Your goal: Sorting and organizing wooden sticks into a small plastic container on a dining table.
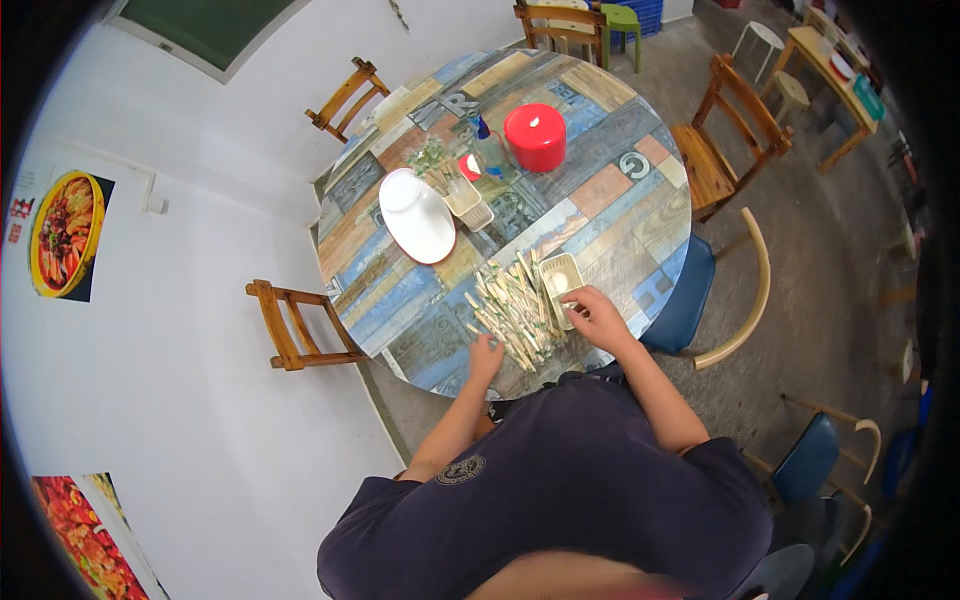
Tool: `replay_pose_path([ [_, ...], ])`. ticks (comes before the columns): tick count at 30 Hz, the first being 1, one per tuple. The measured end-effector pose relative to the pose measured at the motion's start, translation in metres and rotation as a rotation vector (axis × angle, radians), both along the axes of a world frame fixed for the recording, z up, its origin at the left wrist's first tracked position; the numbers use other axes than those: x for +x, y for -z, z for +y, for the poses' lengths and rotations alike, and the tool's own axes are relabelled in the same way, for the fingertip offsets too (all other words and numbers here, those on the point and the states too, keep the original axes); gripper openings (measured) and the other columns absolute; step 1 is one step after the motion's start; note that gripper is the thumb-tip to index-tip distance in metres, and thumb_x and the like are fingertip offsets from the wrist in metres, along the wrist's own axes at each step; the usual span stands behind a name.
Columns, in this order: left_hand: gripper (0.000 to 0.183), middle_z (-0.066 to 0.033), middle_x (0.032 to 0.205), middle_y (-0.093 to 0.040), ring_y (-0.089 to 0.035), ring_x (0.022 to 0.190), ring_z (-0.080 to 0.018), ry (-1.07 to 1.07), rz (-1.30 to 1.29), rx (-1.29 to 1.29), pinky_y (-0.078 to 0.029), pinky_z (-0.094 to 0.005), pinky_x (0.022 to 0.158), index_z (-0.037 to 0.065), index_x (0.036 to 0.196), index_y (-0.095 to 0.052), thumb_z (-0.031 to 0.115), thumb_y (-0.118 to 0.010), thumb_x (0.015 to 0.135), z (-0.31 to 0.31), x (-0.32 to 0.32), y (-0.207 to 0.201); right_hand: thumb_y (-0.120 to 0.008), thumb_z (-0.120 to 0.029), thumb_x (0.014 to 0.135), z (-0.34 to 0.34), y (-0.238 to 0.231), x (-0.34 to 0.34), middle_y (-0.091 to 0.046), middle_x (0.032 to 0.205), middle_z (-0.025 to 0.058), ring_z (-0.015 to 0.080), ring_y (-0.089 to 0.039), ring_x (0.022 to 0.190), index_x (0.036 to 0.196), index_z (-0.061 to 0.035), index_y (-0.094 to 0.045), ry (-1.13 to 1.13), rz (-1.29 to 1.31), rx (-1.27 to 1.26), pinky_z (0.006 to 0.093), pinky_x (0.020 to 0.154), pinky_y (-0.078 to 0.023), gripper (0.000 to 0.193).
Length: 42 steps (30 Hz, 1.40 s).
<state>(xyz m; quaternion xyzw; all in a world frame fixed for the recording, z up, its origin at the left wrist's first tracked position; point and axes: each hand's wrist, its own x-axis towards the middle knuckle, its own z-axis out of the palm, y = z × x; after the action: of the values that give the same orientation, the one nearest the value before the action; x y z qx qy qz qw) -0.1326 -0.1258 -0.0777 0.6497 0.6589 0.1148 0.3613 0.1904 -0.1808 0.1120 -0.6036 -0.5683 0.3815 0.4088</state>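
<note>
A loose heap of thin wooden chopsticks (512, 308) lies on the near part of the round table, pointing in several directions. At its lower left edge is my left hand (485, 358), its fingers slightly apart and touching or nearly touching the nearest sticks. Just right of the heap stands a cream rectangular plastic basket (562, 265) with a pale item inside. My right hand (598, 318) reaches over the near end of this basket, fingers bent toward the thumb in a pinch. Whatever lies between those fingertips is too small to make out.
Farther back on the patchwork-patterned table (620, 225) are a white oval tray (425, 225), another small basket (478, 216), a glass jug (490, 150) and a red round container (536, 138). Wooden chairs (305, 325) and a blue-seated chair (685, 300) surround it. A white wall rises at left.
</note>
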Motion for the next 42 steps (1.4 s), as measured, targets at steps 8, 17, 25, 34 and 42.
replay_pose_path([
  [8, 0.044, -0.0251, 0.104, -0.067, -0.066, 0.097, -0.0408, -0.024, 0.044, -0.089, -0.053, -0.0485, 0.085, 0.004, 0.114, -0.064, 0.039, -0.076, 0.088, -0.003, 0.014, 0.018, -0.069, -0.012, 0.092, -0.009, 0.014, -0.003, -0.064, 0.108, 0.0128, 0.0262, -0.067, 0.089, 0.112, -0.0055, -0.070, 0.045, -0.005, 0.011, 0.0371, 0.080, -0.055, 0.021],
  [17, 0.034, -0.0144, 0.086, -0.067, -0.067, 0.077, -0.0269, -0.173, -0.240, 0.003, -0.052, -0.0400, 0.069, 0.003, 0.104, -0.065, 0.031, -0.078, 0.090, -0.013, -0.004, 0.016, -0.070, -0.025, 0.092, -0.017, 0.030, -0.006, -0.060, 0.124, 0.0199, 0.0400, -0.057, 0.120, 0.135, -0.0073, -0.061, -0.144, -0.196, -0.147, 0.0452, 0.102, -0.047, 0.048],
  [25, 0.018, -0.0045, 0.084, -0.059, -0.055, 0.068, -0.0105, -0.324, -0.460, 0.188, -0.046, -0.0282, 0.062, 0.001, 0.108, -0.059, 0.010, -0.069, 0.096, -0.017, 0.004, -0.021, -0.068, -0.023, 0.094, -0.013, 0.035, -0.005, -0.064, 0.117, 0.0167, 0.0376, -0.059, 0.114, 0.127, -0.0054, -0.065, -0.186, -0.278, -0.079, 0.0447, 0.100, -0.046, 0.037],
  [34, 0.011, -0.0067, 0.089, -0.062, -0.058, 0.071, -0.0127, -0.146, -0.594, 0.522, -0.049, -0.0279, 0.065, 0.003, 0.098, -0.060, 0.003, -0.071, 0.094, 0.002, 0.055, -0.145, -0.067, -0.023, 0.097, -0.009, 0.001, -0.005, -0.063, 0.114, 0.0142, 0.0281, -0.063, 0.101, 0.124, -0.0048, -0.066, -0.005, -0.006, -0.016, 0.0362, 0.081, -0.054, 0.033],
  [42, 0.011, -0.0142, 0.103, -0.075, -0.071, 0.093, -0.0331, 0.498, -0.574, 0.584, -0.056, -0.0414, 0.080, 0.002, 0.087, -0.068, 0.000, -0.073, 0.078, 0.011, 0.119, -0.198, -0.072, -0.014, 0.094, 0.002, -0.048, -0.019, -0.056, 0.125, 0.0098, 0.0135, -0.058, 0.084, 0.139, -0.0077, -0.058, -0.083, 0.225, 0.071, 0.0268, 0.074, -0.051, 0.048],
])
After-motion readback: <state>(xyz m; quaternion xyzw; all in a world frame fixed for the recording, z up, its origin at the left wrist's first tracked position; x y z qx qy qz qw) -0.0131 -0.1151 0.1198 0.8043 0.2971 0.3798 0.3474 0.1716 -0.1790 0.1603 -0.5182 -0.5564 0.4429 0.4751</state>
